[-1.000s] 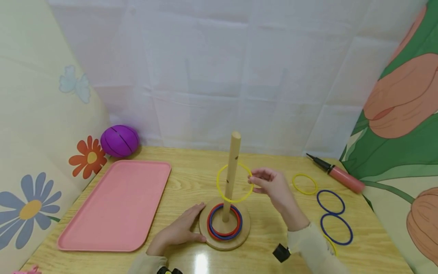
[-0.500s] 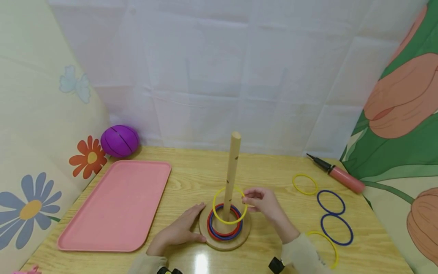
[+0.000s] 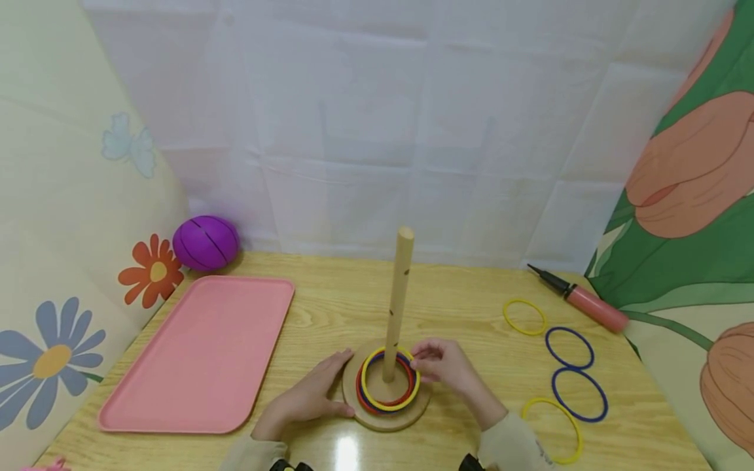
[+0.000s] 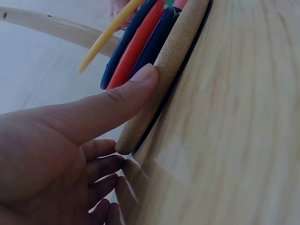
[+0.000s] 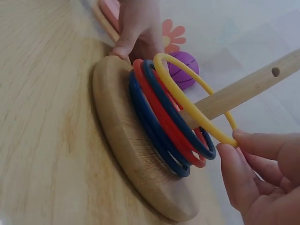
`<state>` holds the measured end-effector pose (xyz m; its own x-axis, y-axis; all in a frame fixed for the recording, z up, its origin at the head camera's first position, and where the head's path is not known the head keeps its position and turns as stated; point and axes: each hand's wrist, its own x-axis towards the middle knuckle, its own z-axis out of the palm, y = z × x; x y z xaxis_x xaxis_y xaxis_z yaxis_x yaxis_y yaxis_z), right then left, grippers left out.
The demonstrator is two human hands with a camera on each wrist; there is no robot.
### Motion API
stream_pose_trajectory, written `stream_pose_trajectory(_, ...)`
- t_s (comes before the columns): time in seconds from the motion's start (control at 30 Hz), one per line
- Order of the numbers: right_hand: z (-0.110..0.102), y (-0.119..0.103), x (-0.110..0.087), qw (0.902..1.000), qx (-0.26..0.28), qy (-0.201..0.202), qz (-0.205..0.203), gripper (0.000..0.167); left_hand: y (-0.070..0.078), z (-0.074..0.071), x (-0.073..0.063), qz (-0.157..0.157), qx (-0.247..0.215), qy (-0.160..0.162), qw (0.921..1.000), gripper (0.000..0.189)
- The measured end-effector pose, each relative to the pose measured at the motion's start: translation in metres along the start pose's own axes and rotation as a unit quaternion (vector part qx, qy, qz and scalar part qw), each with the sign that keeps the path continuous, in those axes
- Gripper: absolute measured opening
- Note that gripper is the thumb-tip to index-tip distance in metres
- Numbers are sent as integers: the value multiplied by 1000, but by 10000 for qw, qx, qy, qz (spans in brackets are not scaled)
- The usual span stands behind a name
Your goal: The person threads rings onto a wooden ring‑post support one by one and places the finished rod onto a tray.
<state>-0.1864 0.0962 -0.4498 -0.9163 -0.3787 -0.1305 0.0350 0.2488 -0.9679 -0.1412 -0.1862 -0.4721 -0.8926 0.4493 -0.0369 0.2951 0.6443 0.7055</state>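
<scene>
My right hand (image 3: 448, 366) pinches a yellow ring (image 5: 185, 101) between thumb and fingertips. The ring circles the upright wooden post (image 3: 400, 281), low down and tilted, just above the stacked rings in the right wrist view. Below it, blue and red rings lie around the post, among them a red ring (image 5: 152, 105) and a lower blue ring (image 5: 143, 110). They sit on the round wooden base (image 3: 385, 424). My left hand (image 3: 309, 392) rests at the base's left side, fingers extended along its edge. In the left wrist view the thumb (image 4: 143, 77) touches the base.
On the table's right lie a yellow ring (image 3: 505, 314), two blue rings overlapping or touching, another yellow ring (image 3: 580, 445) and a red-and-black hand pump (image 3: 595, 309). At left are a pink tray (image 3: 200, 353) and a purple ball (image 3: 206, 243). A white cloth hangs behind.
My right hand has lowered the yellow ring along the post, from about mid-height down to just over the stacked rings. My left hand has stayed at the base.
</scene>
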Motion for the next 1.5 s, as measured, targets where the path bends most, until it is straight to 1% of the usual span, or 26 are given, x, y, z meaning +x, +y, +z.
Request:
stream_pose_trajectory(0.27, 6, 0, -3, 9998, -164, 13, -66, 20, 1, -1, -1, -75, -94, -50, 9999, 104)
stream_pose_trajectory(0.5, 9, 2, -2, 9985, -521, 122, -89, 19, 1, 0, -1, -67, -77, -7, 9999, 104)
stream_pose_trajectory(0.73, 11, 6, 1, 9975, -668, 198, -69, 17, -1, 0, 0, -51, -64, 14, 10000, 104)
stream_pose_trajectory(0.87, 9, 7, 3, 9971, -729, 211, -74, 15, 0, 0, 0, -87, -99, -8, 9999, 104)
stream_pose_trajectory(0.97, 2, 7, 4, 9968, -750, 271, -62, 16, 1, 0, -1, -66, -65, -6, 10000, 103)
stream_pose_trajectory(1.1, -18, 4, 9, 9967, -648, 479, -34, 21, 3, -1, -1, -13, -14, 28, 10000, 103)
stream_pose_trajectory(1.23, -51, 3, 21, 9933, -543, 1015, 44, 25, 4, -1, 0, -4, 2, 23, 10000, 102)
stream_pose_trajectory(1.33, -84, 6, 30, 9870, -665, 1460, 22, 28, 3, -1, 0, 16, -9, 18, 10000, 102)
stream_pose_trajectory(1.4, -107, 10, 34, 9823, -820, 1682, 10, 30, 3, -1, -1, 60, 22, 27, 10000, 102)
stream_pose_trajectory(1.5, -140, 18, 38, 9720, -1190, 2024, 52, 32, 3, -1, -2, 71, 35, 39, 10000, 103)
